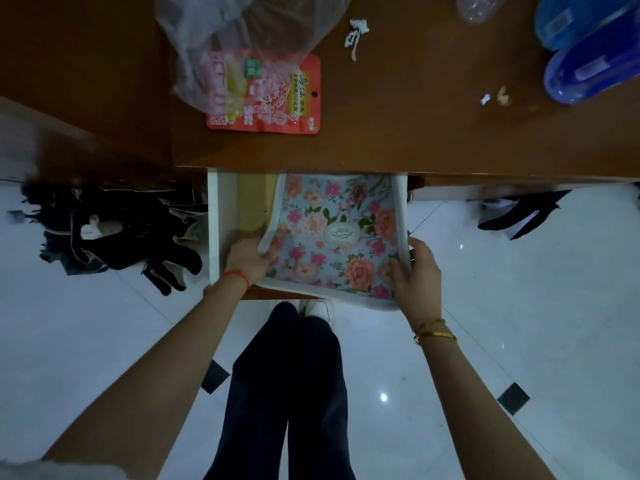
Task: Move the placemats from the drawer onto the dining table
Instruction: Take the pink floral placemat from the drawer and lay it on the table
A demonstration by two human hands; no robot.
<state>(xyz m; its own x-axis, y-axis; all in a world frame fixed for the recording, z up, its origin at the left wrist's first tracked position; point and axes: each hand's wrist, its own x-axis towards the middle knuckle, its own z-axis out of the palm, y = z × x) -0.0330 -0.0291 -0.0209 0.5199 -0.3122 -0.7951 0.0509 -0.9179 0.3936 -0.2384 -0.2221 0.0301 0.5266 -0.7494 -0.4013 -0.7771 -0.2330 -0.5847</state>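
Both hands are on it now: our left hand pinches the curled left edge of the floral placemat, our right hand grips the right edge, so it lifts level. It sits mid-frame in the open drawer, bowed to fit. We'd say the tabletop above, upper frame, comes next.

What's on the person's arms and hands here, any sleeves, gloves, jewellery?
No gloves, and both forearms are bare. The left hand has a thin red-orange string bracelet at the wrist. The right hand has two gold-coloured bracelets at the wrist: a thin chain and a flat bangle. A bit of pale fabric shows at the bottom left corner, possibly a sleeve.
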